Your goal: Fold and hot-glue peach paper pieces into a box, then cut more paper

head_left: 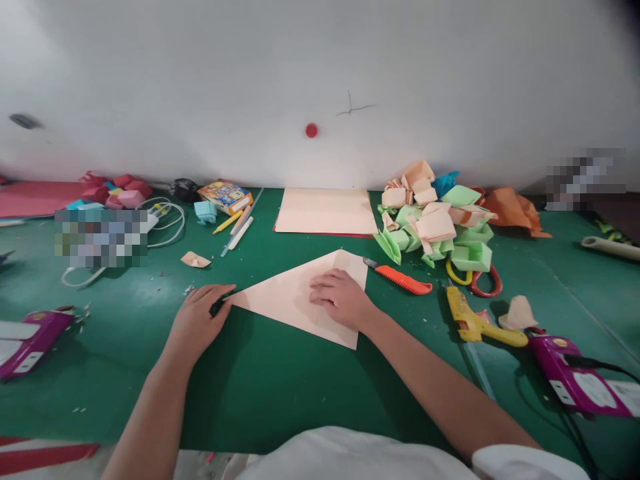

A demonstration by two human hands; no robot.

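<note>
peach paper triangle [285,297]: folded, flat on the green table [280,393], near the middle, long point to the left, just in front of the person.

left hand [197,320]: palm down on the table at the triangle's left tip; fingers [220,291] stretched out and close together, touching the tip, gripping nothing.

right hand [343,299]: laid flat on the triangle's right part; fingers [323,285] straight and closed up side by side, pressing the paper down, gripping nothing.

orange knife [403,279]: just right of the triangle, blade end near its upper corner.

yellow glue gun [477,325]: further right, lying on its side.

scissors [475,279]: yellow and red handles, between glue gun and heap.

heap of folded paper pieces [433,223]: peach and light green, right of centre, near the wall.

stack of peach sheets [325,210]: behind the triangle, well apart from it.

small peach scrap [195,260]: left of the triangle, apart.

crayon box [225,196]: far left of centre, with loose sticks beside it.

purple devices: one at the right edge [570,380], one at the left edge [35,337].
</note>
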